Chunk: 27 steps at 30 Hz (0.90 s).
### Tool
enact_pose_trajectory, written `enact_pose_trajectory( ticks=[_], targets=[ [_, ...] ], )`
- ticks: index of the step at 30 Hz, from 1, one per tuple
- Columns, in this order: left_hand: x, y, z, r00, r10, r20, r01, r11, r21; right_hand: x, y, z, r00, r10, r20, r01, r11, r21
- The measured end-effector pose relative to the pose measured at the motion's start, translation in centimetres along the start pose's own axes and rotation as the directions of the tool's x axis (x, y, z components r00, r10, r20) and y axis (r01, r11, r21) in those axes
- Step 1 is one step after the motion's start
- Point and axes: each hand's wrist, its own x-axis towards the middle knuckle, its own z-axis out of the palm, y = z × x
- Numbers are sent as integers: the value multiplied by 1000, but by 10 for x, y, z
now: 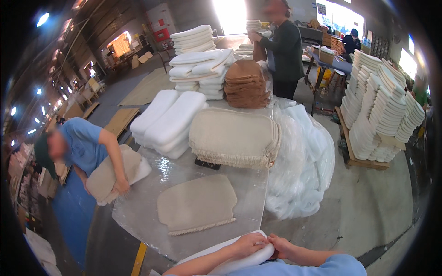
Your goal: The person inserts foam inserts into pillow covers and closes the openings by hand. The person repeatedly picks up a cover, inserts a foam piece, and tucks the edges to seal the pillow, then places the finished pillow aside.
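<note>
Two hands close on a white pad (248,261) at the table's near edge: the left hand (251,244) curls over its top, and the right hand (282,246) pinches its right end, fingertips partly hidden. The work looks unfinished: this pad's visible side is bare, and one beige cover (198,202) lies flat just beyond on the table (251,184). Farther off, a beige cover stack (232,133) and folded white pads (168,119) apparently remain; at left, a co-worker (87,142) holds a partly covered pad (115,175).
</note>
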Motion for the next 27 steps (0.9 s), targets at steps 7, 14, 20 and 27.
enact_pose_trajectory(
  ticks=[7,14,20,27],
  targets=[
    [-7,-16,18,980,-85,-182,61,989,-136,5,-1,8,999,52,10,-52,999,12],
    [-7,-20,21,970,-140,-197,114,984,-138,18,10,14,992,-35,-121,38,999,20],
    [-9,-19,15,969,-156,-190,129,980,-149,14,10,17,968,-165,-187,124,969,-212],
    [-20,-26,7,992,-44,-119,50,997,52,9,-4,25,941,-325,-95,209,778,-593]
  ],
)
